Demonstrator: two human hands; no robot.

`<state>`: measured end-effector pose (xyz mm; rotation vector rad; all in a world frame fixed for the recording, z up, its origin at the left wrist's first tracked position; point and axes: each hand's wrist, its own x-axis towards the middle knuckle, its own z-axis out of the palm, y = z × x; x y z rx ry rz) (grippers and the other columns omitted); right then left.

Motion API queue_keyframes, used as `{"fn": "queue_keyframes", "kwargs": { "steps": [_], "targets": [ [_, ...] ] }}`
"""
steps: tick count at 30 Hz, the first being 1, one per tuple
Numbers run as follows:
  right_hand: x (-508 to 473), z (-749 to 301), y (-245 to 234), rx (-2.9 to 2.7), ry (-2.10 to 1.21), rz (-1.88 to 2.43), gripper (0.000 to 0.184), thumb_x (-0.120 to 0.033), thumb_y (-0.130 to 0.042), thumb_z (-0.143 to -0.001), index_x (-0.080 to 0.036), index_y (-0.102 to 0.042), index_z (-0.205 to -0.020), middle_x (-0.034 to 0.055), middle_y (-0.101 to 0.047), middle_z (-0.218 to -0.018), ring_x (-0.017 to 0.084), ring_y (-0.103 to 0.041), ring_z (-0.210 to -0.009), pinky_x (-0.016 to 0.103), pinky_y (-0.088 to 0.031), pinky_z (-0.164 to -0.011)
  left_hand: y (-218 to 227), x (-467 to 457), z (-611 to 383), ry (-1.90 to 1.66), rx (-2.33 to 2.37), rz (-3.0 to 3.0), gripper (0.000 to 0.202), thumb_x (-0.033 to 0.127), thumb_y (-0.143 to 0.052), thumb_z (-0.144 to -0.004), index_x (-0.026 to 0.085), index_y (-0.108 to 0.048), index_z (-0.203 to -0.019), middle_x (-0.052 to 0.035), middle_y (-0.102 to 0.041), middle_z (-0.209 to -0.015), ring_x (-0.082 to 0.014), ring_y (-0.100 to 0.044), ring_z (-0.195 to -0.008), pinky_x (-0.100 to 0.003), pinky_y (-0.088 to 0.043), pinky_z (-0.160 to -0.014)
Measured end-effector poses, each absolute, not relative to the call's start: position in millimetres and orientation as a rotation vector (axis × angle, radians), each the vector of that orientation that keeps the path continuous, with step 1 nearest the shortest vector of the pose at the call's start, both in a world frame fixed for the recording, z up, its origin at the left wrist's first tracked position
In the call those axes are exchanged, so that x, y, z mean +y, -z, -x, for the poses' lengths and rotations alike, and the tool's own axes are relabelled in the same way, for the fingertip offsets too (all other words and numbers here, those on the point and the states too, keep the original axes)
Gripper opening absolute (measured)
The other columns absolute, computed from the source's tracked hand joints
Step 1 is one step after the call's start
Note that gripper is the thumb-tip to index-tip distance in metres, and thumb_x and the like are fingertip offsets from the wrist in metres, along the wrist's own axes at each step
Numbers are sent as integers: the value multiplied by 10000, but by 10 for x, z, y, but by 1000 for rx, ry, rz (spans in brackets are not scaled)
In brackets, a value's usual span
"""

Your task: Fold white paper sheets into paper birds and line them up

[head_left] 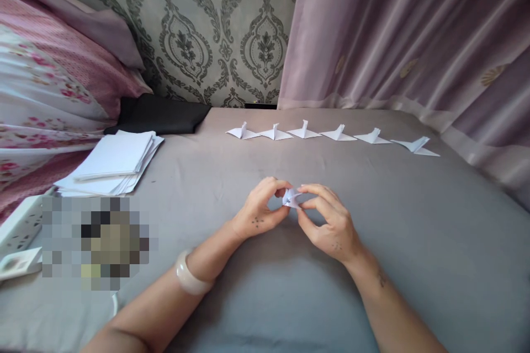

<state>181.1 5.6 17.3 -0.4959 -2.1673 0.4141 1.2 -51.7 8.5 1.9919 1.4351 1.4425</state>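
Observation:
A small piece of folded white paper [291,197] is held up between my two hands, over the middle of the grey sheet. Thumb and fingers of my left hand [265,207] pinch its left side. On the right side, my right hand [329,218] grips it with the thumb below and fingertips above. Part of the paper is hidden behind my fingers, so its full shape does not show. Farther back, several folded white paper birds [304,131] stand in a row, wings spread and necks pointing up.
A stack of white paper sheets [114,157] lies at the left, before a folded black cloth [159,114]. A white power strip [25,220] and a blurred-out patch are at the lower left. Pink curtains [397,33] hang along the right; patterned wallpaper [226,38] is behind.

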Motion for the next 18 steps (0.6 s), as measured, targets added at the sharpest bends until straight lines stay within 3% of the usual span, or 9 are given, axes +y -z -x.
{"fn": "queue_keyframes", "kwargs": {
  "steps": [5, 11, 18],
  "targets": [
    [54, -1808, -209, -2059, -667, 642, 99, -133, -630, -785, -211, -576, -755, 51, -644, -954, 162, -641, -873, 313, -508, -789, -124, -473, -12, -1553, 1366, -1681, 196, 240, -716, -759, 169, -606, -904, -82, -576, -1037, -195, -555, -1002, -362, -431, -925],
    [46, -1793, -200, -1935, -925, 805, 164, -264, -649, -811, -212, -563, -681, 25, -652, -896, 154, -633, -838, 298, -488, -792, -111, -463, -91, -1449, 1141, -1119, 257, 317, -774, -724, 137, -608, -802, -16, -633, -770, -125, -580, -739, -273, -460, -744],
    [13, -1769, -196, -1938, -959, 755, 123, -227, -619, -837, -219, -570, -725, 7, -648, -868, 134, -619, -808, 277, -478, -753, -121, -475, -138, -1445, 1017, -965, 296, 336, -760, -743, 154, -690, -965, -42, -688, -863, -143, -615, -771, -276, -481, -731]
  ]
}}
